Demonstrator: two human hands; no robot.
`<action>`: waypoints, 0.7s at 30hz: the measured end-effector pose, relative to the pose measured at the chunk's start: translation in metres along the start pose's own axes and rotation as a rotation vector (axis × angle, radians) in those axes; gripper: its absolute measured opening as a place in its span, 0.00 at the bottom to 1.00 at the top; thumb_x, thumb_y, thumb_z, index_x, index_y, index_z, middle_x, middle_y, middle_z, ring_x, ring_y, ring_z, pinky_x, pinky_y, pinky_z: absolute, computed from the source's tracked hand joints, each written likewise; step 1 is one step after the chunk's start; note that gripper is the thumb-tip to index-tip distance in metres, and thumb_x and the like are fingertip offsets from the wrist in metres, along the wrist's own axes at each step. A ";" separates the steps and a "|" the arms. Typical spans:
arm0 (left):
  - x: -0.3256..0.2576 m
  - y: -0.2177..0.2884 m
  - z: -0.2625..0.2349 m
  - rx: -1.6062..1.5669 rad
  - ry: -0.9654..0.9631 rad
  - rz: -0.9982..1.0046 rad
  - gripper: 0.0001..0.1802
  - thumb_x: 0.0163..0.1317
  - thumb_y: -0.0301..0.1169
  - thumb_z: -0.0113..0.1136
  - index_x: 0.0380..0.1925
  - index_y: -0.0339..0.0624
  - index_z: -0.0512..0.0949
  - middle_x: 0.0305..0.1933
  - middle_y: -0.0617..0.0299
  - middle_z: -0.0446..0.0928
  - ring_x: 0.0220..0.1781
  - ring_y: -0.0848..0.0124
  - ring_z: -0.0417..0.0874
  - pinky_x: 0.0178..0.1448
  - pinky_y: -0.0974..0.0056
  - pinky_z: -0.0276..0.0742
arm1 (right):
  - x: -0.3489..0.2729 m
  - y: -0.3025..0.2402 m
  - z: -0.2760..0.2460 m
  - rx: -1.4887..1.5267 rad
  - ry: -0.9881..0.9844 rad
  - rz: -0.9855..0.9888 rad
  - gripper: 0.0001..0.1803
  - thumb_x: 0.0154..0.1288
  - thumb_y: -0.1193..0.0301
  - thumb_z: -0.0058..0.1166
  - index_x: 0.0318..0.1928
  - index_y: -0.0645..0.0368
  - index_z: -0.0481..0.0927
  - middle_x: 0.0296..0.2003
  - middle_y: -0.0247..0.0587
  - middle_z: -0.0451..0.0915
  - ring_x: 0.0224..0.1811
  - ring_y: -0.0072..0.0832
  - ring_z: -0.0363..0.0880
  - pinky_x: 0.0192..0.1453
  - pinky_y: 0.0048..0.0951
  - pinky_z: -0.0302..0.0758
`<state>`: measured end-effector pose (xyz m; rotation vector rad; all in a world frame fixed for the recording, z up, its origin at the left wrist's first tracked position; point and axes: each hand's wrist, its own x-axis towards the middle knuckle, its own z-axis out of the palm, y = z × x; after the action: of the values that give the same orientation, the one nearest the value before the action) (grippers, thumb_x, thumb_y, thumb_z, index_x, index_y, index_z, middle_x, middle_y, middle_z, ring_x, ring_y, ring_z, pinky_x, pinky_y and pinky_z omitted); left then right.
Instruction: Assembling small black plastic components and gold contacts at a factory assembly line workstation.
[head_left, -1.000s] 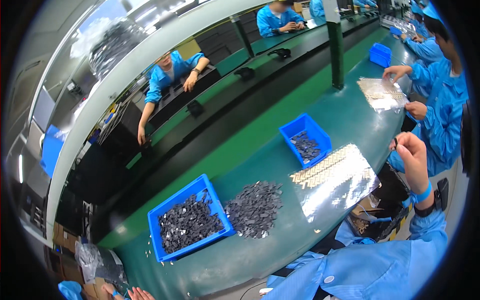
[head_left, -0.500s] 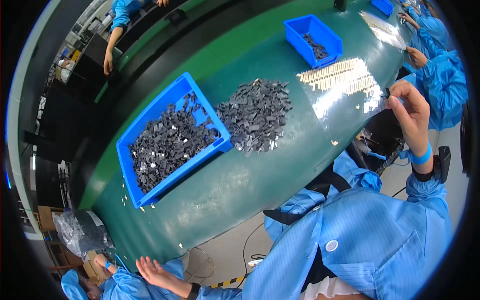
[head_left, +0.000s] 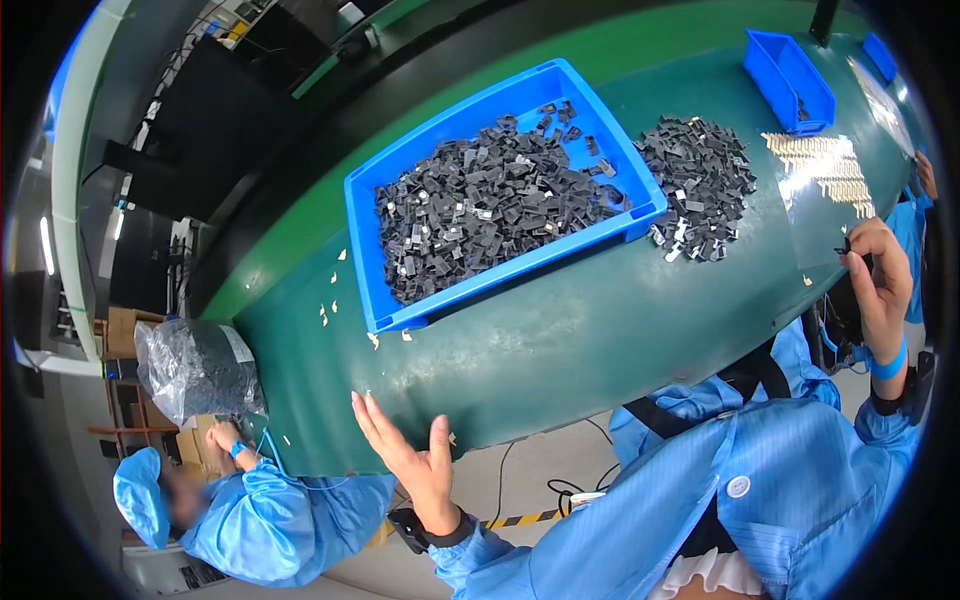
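Note:
My left hand [head_left: 410, 460] is open, fingers spread, over the near edge of the green table [head_left: 500, 360], with nothing in it. At the right, my right hand [head_left: 885, 285] pinches a small black plastic part [head_left: 843, 247] between thumb and fingertips. A large blue bin [head_left: 368, 250] holds many black plastic parts [head_left: 480, 210]. Beside its right wall a loose pile of the same parts [head_left: 700, 180] lies on the table. Beyond my right hand, rows of small gold-coloured pieces [head_left: 825, 165] lie on a shiny clear sheet.
A smaller blue bin [head_left: 760, 80] stands at the far right. Loose gold-coloured bits [head_left: 374, 341] lie near the large bin's left corner. A clear bag of dark contents [head_left: 195, 370] rests at the table's left end. A co-worker in blue [head_left: 280, 520] sits at lower left.
The view has shifted left, so the bins and piles appear farther right. My left hand has come up to the table edge. My right hand still pinches the small black part.

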<state>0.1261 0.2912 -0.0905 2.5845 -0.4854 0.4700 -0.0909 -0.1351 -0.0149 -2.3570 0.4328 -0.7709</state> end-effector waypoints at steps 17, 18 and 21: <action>0.119 0.096 0.080 0.011 0.075 0.676 0.21 0.37 0.35 0.68 0.36 0.43 0.79 0.38 0.58 0.74 0.41 0.60 0.74 0.44 0.57 0.67 | -0.012 0.019 -0.015 -0.054 0.049 0.086 0.03 0.59 0.83 0.46 0.33 0.65 0.69 0.34 0.40 0.68 0.38 0.26 0.66 0.44 0.23 0.62; 0.119 0.099 0.082 0.013 0.095 0.676 0.20 0.37 0.34 0.68 0.35 0.43 0.79 0.38 0.59 0.74 0.41 0.61 0.74 0.43 0.58 0.67 | -0.010 0.025 -0.019 -0.051 0.022 0.078 0.03 0.59 0.82 0.47 0.34 0.64 0.69 0.34 0.40 0.68 0.38 0.26 0.66 0.44 0.23 0.62; 0.120 0.095 0.080 0.041 0.085 0.648 0.21 0.38 0.35 0.66 0.37 0.44 0.79 0.39 0.59 0.74 0.42 0.60 0.74 0.45 0.57 0.67 | 0.007 0.024 -0.015 -0.092 -0.005 -0.058 0.03 0.58 0.83 0.47 0.33 0.64 0.69 0.34 0.40 0.68 0.38 0.27 0.66 0.44 0.23 0.62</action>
<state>0.2116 0.1421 -0.0724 2.3843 -1.3002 0.7994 -0.0972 -0.1638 -0.0177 -2.4662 0.4077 -0.7875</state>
